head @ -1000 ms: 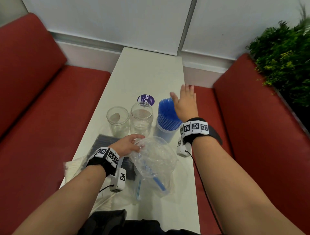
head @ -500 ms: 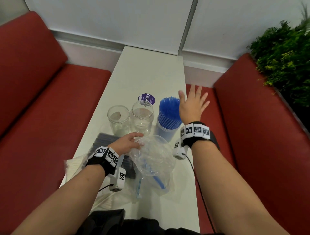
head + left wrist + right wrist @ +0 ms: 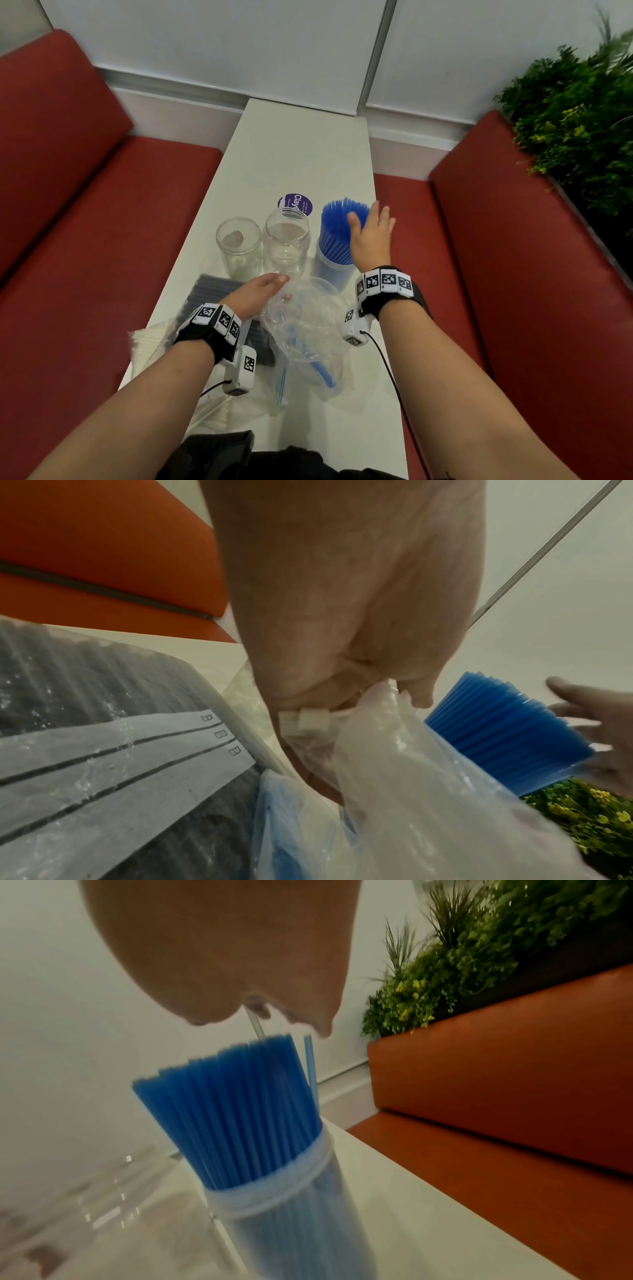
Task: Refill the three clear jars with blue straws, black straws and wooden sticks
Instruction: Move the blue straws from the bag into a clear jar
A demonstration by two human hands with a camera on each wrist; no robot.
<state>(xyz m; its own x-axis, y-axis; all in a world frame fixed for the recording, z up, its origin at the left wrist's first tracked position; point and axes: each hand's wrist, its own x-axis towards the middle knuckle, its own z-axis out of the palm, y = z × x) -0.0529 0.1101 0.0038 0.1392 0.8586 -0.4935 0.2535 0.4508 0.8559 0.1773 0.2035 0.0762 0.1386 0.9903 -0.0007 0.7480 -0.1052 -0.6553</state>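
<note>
One jar filled, two to go

The clear jar packed with blue straws (image 3: 337,236) stands centre-right on the white tabletop (image 3: 301,147); the right hand (image 3: 371,236), fingers spread, pats their tops. Two clear glass jars (image 3: 263,245) left of it remain unfilled. The left hand (image 3: 255,294) pinches the nearly emptied clear plastic bag (image 3: 308,329); bagged black straws (image 3: 212,298) wait lower left.

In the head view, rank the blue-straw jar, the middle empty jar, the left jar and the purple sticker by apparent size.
1. Blue-straw jar, partly hidden by the right hand.
2-3. Middle empty jar and left jar: too alike to rank.
4. Purple sticker, partly hidden.
</note>
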